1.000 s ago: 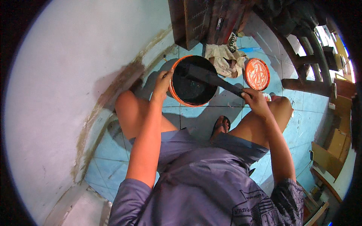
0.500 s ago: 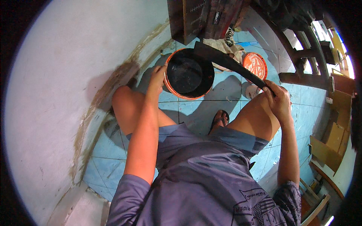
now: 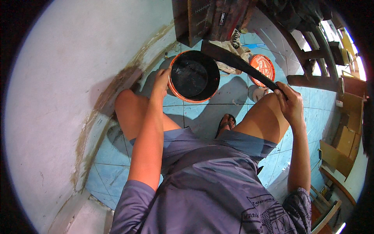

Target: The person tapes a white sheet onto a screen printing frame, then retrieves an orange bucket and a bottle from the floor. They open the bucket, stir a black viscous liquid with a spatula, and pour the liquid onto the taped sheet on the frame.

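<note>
My left hand (image 3: 162, 82) is closed on the left side of an orange-rimmed bucket (image 3: 173, 88) in front of my knees. Its inside is black, with pale specks over the bottom. In my right hand (image 3: 292, 103), above my right knee, is the narrow end of a long black machete-shaped piece (image 3: 235, 63). That piece slants up to the left, and its broad end hangs over the bucket's far right rim. Whether it is metal or painted wood I cannot tell.
Beyond the bucket lie a crumpled beige cloth (image 3: 230, 48) and an orange lid (image 3: 262, 70) smeared white. A small white tub (image 3: 259, 94) stands by my right knee. Dark furniture (image 3: 214, 23) is ahead, a dark wooden frame (image 3: 315, 81) at right, a stained wall (image 3: 70, 85) at left.
My right hand has shifted slightly right, its wrist turned a little, and the black piece has tilted slightly with it. The bucket sits a touch further left in view; my left hand keeps its hold.
</note>
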`<state>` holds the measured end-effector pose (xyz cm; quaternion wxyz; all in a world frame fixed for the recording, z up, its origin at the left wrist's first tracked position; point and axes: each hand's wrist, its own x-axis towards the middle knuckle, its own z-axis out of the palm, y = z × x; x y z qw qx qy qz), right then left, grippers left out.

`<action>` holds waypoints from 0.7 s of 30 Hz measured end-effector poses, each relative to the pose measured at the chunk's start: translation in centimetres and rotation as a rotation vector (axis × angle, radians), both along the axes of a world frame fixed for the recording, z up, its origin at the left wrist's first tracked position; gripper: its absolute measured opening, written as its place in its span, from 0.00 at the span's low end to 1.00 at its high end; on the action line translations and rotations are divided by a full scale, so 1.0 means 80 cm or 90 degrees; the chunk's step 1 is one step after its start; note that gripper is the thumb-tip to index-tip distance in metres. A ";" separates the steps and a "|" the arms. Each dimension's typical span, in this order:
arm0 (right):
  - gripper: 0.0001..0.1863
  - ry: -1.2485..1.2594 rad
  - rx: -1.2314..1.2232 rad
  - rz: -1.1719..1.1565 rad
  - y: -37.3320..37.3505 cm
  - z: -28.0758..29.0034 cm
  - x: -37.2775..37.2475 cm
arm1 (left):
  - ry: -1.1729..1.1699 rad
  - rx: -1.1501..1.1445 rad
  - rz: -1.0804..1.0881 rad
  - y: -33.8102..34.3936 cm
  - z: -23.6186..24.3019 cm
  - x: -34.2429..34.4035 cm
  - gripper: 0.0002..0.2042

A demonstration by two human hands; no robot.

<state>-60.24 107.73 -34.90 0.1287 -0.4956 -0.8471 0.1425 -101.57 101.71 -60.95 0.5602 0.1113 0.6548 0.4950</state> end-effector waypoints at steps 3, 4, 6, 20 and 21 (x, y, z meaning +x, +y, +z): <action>0.13 -0.032 0.020 0.032 -0.001 -0.001 -0.002 | -0.003 -0.019 -0.030 0.002 -0.007 -0.002 0.16; 0.13 -0.046 0.029 0.049 -0.001 -0.001 -0.003 | -0.005 -0.010 -0.016 0.002 -0.008 0.001 0.15; 0.13 -0.067 0.053 0.054 -0.001 -0.008 -0.003 | -0.010 0.009 0.014 0.002 -0.009 0.005 0.16; 0.11 -0.272 -0.086 0.036 -0.036 -0.134 -0.102 | -0.083 0.101 0.007 -0.008 -0.038 -0.021 0.21; 0.11 -0.295 -0.086 0.034 -0.040 -0.151 -0.105 | -0.062 0.053 0.028 -0.006 -0.041 -0.017 0.22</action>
